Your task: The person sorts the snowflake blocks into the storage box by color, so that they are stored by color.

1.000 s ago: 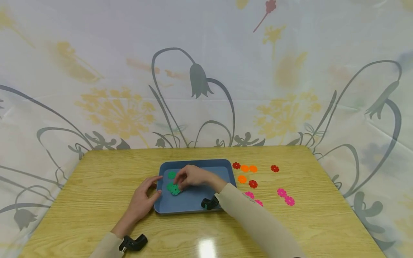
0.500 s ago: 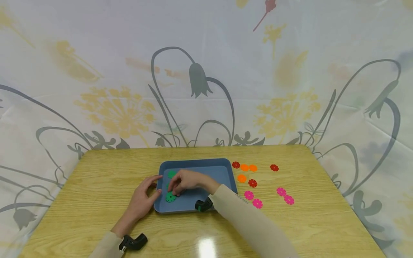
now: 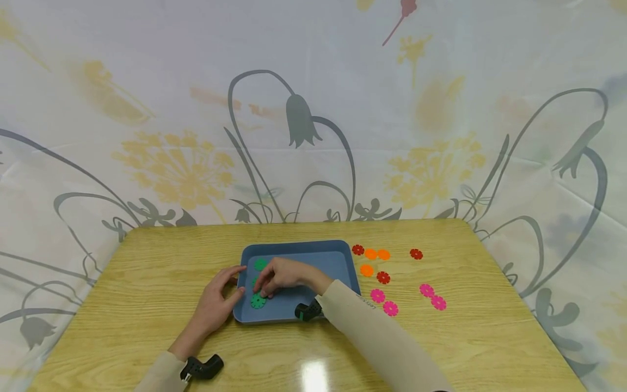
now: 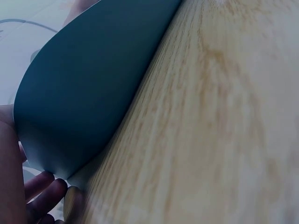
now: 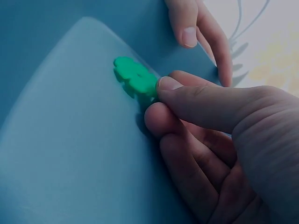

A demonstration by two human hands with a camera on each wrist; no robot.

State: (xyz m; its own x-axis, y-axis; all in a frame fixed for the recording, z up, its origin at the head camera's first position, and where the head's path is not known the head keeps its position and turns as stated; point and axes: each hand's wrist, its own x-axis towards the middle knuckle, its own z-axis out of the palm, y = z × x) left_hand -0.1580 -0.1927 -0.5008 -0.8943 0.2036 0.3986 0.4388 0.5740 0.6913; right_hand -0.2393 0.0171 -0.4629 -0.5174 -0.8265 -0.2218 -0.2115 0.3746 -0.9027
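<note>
My right hand (image 3: 285, 273) is over the left part of a blue tray (image 3: 327, 267). Its thumb and index finger pinch a green flower-shaped disc (image 5: 134, 78) by the edge, close over the tray's floor near the front left corner. Another green flower disc (image 3: 260, 264) lies toward the tray's back left. Between them, a third green disc (image 3: 254, 281) is mostly hidden by the right hand's fingers. My left hand (image 3: 211, 306) holds the tray's left side, thumb and index finger at the rim; other fingertips (image 4: 42, 184) show by the tray's outer corner in the left wrist view.
Right of the tray, on the wooden table (image 3: 490, 343), lie loose flower discs: red (image 3: 416, 254), orange (image 3: 366, 270) and pink (image 3: 390, 308). A patterned cloth (image 3: 313, 163) hangs behind the table. Black wrist cameras (image 3: 202, 368) are strapped on both forearms.
My right hand has moved the green disc left and toward the front of the tray, then nearly stopped. The left hand stays at the tray's left side.
</note>
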